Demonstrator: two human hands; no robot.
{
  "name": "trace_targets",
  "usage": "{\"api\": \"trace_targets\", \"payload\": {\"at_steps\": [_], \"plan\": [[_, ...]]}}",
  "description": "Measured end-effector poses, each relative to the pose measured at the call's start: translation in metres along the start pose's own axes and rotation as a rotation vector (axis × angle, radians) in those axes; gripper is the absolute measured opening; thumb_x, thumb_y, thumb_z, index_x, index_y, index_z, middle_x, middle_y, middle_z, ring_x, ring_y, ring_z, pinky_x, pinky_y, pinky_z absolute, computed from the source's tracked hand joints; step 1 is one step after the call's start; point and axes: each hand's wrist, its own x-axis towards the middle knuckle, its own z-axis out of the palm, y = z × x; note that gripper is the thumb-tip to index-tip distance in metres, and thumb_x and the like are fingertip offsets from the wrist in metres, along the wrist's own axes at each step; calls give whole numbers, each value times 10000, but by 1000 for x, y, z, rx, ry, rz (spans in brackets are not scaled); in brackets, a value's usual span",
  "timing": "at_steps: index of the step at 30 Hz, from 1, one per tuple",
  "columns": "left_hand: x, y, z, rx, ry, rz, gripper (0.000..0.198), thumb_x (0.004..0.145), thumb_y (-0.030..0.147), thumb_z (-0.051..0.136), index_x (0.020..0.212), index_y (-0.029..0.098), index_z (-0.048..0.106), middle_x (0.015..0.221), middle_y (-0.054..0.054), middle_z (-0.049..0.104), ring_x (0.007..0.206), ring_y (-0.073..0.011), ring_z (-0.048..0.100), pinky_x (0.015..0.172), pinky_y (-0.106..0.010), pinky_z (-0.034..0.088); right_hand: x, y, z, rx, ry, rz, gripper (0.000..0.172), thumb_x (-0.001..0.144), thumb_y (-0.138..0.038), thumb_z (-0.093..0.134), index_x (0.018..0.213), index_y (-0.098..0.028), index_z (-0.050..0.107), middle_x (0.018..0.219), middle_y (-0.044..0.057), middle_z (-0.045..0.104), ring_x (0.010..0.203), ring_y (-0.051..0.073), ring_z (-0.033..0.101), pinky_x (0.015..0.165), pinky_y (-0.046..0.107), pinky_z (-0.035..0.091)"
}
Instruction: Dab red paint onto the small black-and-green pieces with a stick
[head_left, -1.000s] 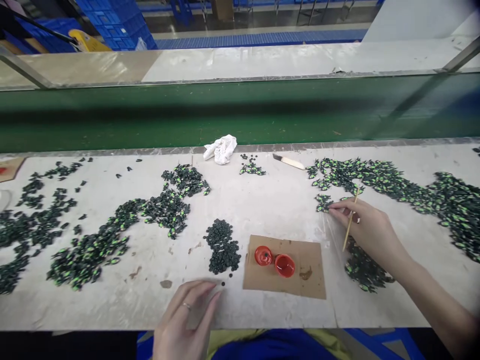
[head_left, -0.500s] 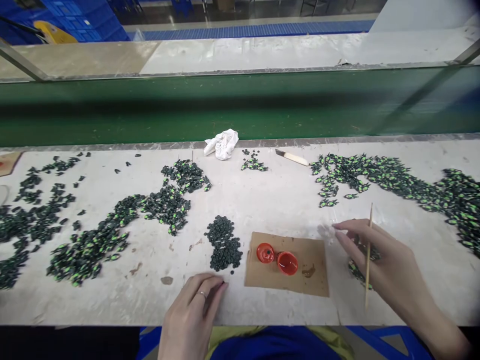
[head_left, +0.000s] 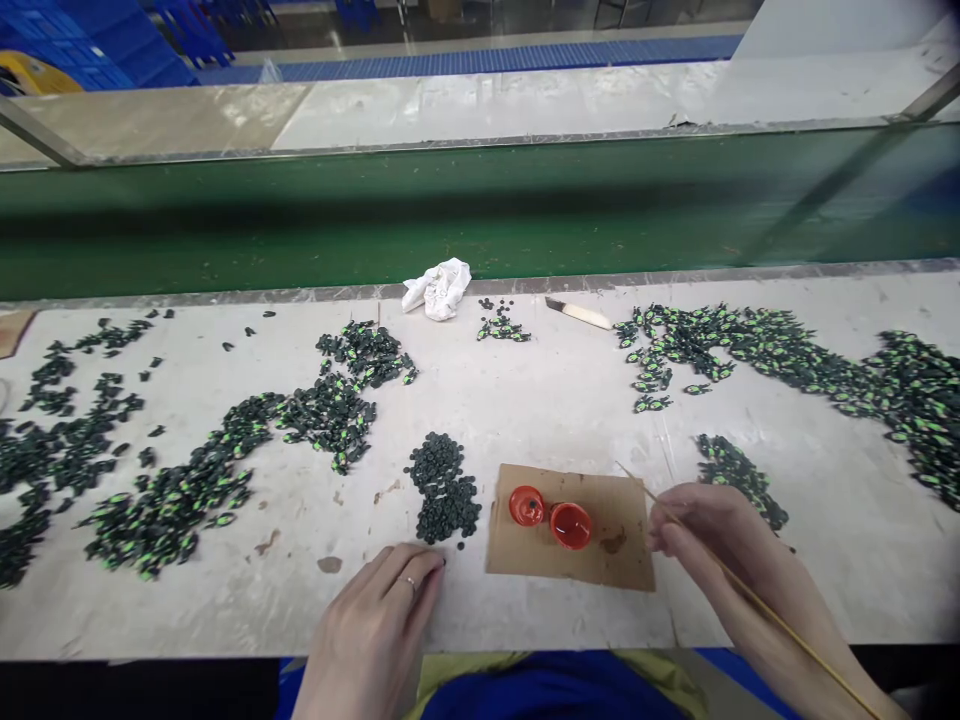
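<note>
The right hand (head_left: 712,545) is pinching a thin wooden stick (head_left: 750,590), its tip pointing toward the cardboard square (head_left: 622,560) just left of it. The two red paint caps (head_left: 551,517) are sitting on that cardboard, touching each other. The left hand (head_left: 375,630) is resting flat on the bench (head_left: 525,410), fingers loosely together, its fingertips beside the small heap of plain dark pieces (head_left: 442,490) left of the cardboard. Farther from the cardboard, green-marked pieces (head_left: 750,345) are lying in long drifts on both sides.

A judgement: the caps look light and unfixed, so a sideways push from the stick could be tipping one and spilling red onto the cardboard. A loaded tip passing over the dark heap could be dripping on it, and the left hand sliding could be scattering the heap.
</note>
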Motion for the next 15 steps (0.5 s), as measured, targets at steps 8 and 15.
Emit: {"api": "trace_targets", "payload": {"at_steps": [8, 15], "plan": [[10, 5, -5, 400, -334, 144, 409, 819, -139, 449, 930, 147, 719, 841, -64, 727, 745, -250, 761, 609, -342, 644, 4, -4, 8, 6, -152, -259, 330, 1168, -331, 366, 1073, -295, 680, 830, -35, 715, 727, 104, 704, 663, 157, 551], [18, 15, -3, 535, -368, 221, 538, 735, -193, 377, 1036, 59, 745, 974, -162, 781, 833, -272, 787, 678, -359, 673, 10, 4, 34, -75, -173, -323, 271, 1123, -164, 370, 920, -231, 536, 775, -27, 552, 635, 127, 511, 592, 231, 396]]}}
